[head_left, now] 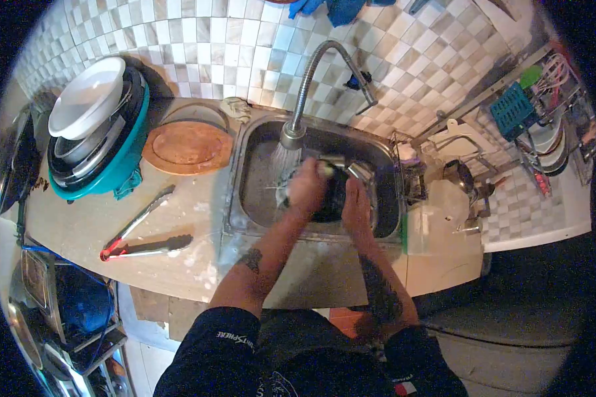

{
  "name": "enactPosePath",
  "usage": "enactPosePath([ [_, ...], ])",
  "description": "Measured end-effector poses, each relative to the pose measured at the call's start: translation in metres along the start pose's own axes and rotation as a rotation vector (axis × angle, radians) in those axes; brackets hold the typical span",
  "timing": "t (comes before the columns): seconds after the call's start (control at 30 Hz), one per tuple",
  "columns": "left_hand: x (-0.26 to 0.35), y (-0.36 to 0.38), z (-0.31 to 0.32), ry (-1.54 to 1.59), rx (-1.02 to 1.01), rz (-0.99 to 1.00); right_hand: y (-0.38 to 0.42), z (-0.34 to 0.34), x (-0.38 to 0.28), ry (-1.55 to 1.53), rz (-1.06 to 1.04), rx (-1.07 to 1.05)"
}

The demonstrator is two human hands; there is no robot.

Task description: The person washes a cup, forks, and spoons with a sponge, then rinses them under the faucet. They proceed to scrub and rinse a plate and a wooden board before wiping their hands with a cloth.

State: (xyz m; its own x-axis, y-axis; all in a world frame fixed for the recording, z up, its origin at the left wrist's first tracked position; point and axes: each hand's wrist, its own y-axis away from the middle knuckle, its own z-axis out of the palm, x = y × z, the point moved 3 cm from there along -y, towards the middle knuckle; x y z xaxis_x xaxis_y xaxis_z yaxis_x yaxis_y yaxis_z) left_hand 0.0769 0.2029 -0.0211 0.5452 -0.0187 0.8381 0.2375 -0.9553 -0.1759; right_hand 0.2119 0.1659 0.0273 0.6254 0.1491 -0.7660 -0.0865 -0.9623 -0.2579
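Note:
Both of my hands are in the metal sink (235, 198), around a dark round dish (331, 196). My left hand (307, 186) is at the dish's left side, its fingers smeared by motion. A small pale yellowish piece (326, 171) shows at its fingertips; I cannot tell what it is. With fingers along its right edge, my right hand (356, 206) grips the dish. Water (286, 159) sprays down from the flexible faucet (299, 99), just left of my left hand. Behind the dish lie shiny metal pieces (359, 171), partly covered.
Left of the sink are an orange-brown oval board (187, 148), red-jointed tongs (116, 248) spread apart, and a teal basin (136, 149) stacked with pans and a white bowl (86, 99). On the right stand a clear plastic container (447, 202) and a dish rack (549, 145).

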Motion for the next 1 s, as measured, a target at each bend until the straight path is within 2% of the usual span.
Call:
enactPosePath([
  [0.03, 0.018, 0.013, 0.007, 0.075, -0.014, 0.163, -0.002, -0.001, -0.003, 0.025, -0.040, 0.020],
  [0.13, 0.001, 0.043, 0.001, 0.007, -0.248, 0.301, -0.010, -0.014, -0.009, -0.174, 0.098, -0.081],
  [0.17, -0.029, 0.037, -0.002, -0.056, -0.284, 0.162, -0.009, -0.013, 0.012, -0.085, -0.067, -0.034],
  [0.2, -0.045, 0.025, -0.006, -0.105, -0.236, 0.068, -0.008, -0.012, 0.032, 0.011, -0.227, 0.030],
  [0.27, -0.065, -0.003, -0.006, -0.211, -0.148, -0.120, -0.001, -0.014, 0.031, -0.024, -0.154, 0.014],
  [0.33, -0.043, -0.005, 0.006, -0.155, -0.011, 0.360, -0.002, -0.010, 0.043, -0.089, -0.048, 0.046],
  [0.37, -0.030, 0.002, 0.016, -0.121, -0.063, 0.490, -0.003, -0.009, 0.054, -0.125, 0.018, 0.091],
  [0.4, -0.009, 0.008, 0.020, -0.084, -0.121, 0.618, -0.003, -0.002, 0.073, -0.301, 0.085, 0.110],
  [0.43, 0.019, 0.019, 0.004, -0.063, -0.295, 0.632, -0.003, 0.002, 0.090, -0.475, 0.144, 0.149],
  [0.5, 0.039, 0.014, -0.003, -0.304, -0.607, 0.634, 0.004, -0.024, 0.088, -0.292, 0.250, 0.121],
  [0.53, 0.031, 0.008, 0.005, -0.265, -0.568, 0.661, 0.009, -0.025, 0.109, -0.384, 0.335, 0.107],
  [0.57, 0.033, -0.002, 0.020, -0.228, -0.517, 0.681, 0.012, -0.029, 0.123, -0.433, 0.382, 0.049],
  [0.63, 0.109, 0.007, 0.041, -0.113, -0.522, 0.872, 0.031, -0.037, 0.134, -0.473, 0.460, -0.110],
  [0.7, 0.186, 0.033, 0.070, -0.011, -0.598, 0.992, 0.065, -0.022, 0.147, -0.235, 0.282, -0.191],
  [0.77, 0.260, 0.070, 0.120, -0.138, -0.862, 1.069, 0.090, 0.009, 0.183, 0.250, -0.121, -0.130],
  [0.83, 0.288, 0.099, 0.188, -0.084, -0.826, 1.351, 0.109, 0.003, 0.187, 0.028, -0.102, -0.165],
  [0.9, 0.259, 0.124, 0.284, -0.401, -0.880, 1.220, 0.122, -0.013, 0.186, -0.281, 0.042, -0.244],
  [0.93, 0.248, 0.130, 0.313, -0.557, -0.896, 1.144, 0.127, -0.021, 0.187, -0.372, 0.094, -0.268],
  [1.0, 0.244, 0.147, 0.326, -0.659, -1.086, 1.135, 0.138, -0.032, 0.192, -0.467, 0.151, -0.294],
])
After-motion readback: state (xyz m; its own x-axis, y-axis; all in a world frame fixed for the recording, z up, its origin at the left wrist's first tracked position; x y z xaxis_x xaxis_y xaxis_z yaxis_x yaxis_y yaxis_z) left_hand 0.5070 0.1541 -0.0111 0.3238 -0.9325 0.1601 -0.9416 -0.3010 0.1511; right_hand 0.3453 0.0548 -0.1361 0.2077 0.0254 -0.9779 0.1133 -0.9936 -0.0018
